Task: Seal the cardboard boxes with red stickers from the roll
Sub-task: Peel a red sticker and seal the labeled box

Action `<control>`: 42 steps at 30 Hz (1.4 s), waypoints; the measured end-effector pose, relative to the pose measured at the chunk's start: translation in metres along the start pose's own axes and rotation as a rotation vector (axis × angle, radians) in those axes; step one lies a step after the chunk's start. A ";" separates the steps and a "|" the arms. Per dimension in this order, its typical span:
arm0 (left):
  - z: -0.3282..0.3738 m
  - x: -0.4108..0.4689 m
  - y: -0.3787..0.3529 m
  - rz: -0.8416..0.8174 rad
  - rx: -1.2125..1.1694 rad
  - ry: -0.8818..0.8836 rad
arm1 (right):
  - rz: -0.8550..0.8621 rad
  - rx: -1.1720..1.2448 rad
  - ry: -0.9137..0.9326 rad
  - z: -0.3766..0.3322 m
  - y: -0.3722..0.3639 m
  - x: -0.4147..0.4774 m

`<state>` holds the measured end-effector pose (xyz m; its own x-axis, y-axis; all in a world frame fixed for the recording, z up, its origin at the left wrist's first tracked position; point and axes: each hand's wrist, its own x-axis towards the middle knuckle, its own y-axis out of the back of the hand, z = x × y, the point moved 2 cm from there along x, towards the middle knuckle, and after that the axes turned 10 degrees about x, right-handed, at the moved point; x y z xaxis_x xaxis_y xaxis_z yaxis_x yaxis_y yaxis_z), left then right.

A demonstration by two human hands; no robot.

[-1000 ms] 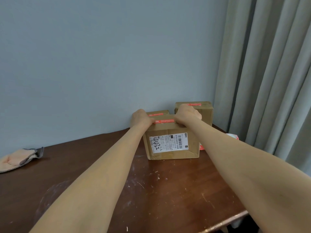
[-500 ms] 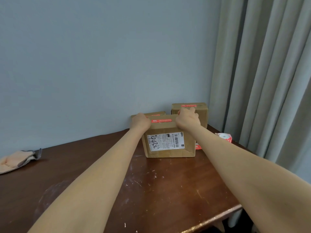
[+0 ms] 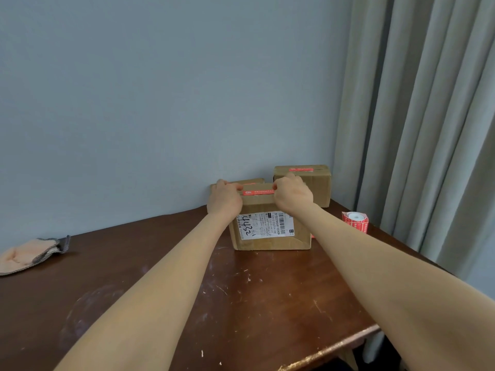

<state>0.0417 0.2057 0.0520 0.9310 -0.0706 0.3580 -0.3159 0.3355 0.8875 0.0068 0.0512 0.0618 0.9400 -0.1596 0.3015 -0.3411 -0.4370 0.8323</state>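
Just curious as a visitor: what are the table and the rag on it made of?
The table looks like dark wood with worn varnish: brown grain, pale scratches, white flecks. The rag seems soft fleecy fabric, peach with a grey stitched edge; its fibre cannot be told.

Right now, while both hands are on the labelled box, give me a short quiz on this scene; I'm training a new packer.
1. True or false: the sticker roll stands on the table to the right of the labelled box.
2. The left hand and the right hand both touch: A) the labelled box's top, at the ends of its red sticker; B) the sticker roll; C) the table.
3. Counting the labelled box, how many cardboard boxes are in view?

Key: 1 true; 2 A; 3 three.
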 end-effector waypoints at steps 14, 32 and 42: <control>-0.002 0.002 -0.005 -0.032 0.150 -0.050 | -0.069 -0.004 -0.041 0.007 -0.004 0.008; 0.000 -0.004 -0.006 -0.087 0.278 -0.152 | -0.057 -0.162 -0.011 0.006 -0.004 0.004; -0.007 -0.006 0.000 -0.044 0.163 -0.144 | -0.096 -0.148 0.011 0.008 0.001 0.004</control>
<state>0.0377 0.2124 0.0479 0.9125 -0.2189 0.3456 -0.3121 0.1738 0.9340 0.0100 0.0431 0.0604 0.9685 -0.1131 0.2219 -0.2467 -0.3144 0.9167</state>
